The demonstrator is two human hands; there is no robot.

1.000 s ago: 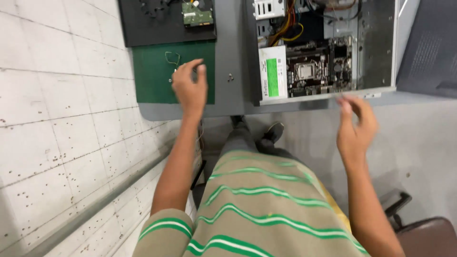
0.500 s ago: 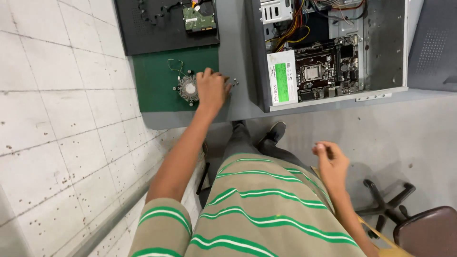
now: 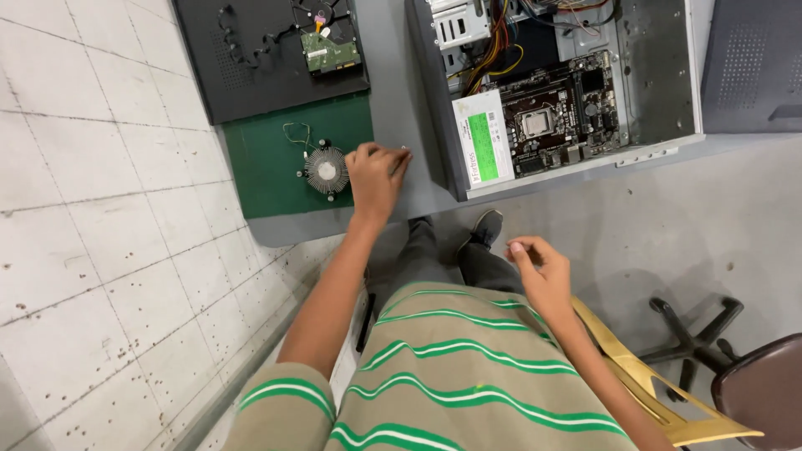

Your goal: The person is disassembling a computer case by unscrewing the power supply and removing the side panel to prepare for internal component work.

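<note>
Where the green mat (image 3: 267, 167) lies left of centre in the upper frame, a round finned cooler (image 3: 326, 170) sits on it with its thin wires looping toward the top. Just right of the cooler, the left hand (image 3: 376, 174) rests palm down at the mat's right edge, fingers (image 3: 396, 160) spread loosely on the grey surface (image 3: 393, 100) and gripping nothing. Lower, right of centre, the right hand (image 3: 541, 271) hangs in the air over the floor, fingers curled partway, nothing in them. Above the mat lies a black panel (image 3: 251, 58) carrying a hard drive (image 3: 331, 50). An open computer case (image 3: 568, 83) with its motherboard (image 3: 555, 113) fills the upper right. A chair (image 3: 752, 384) stands at the lower right.
</note>
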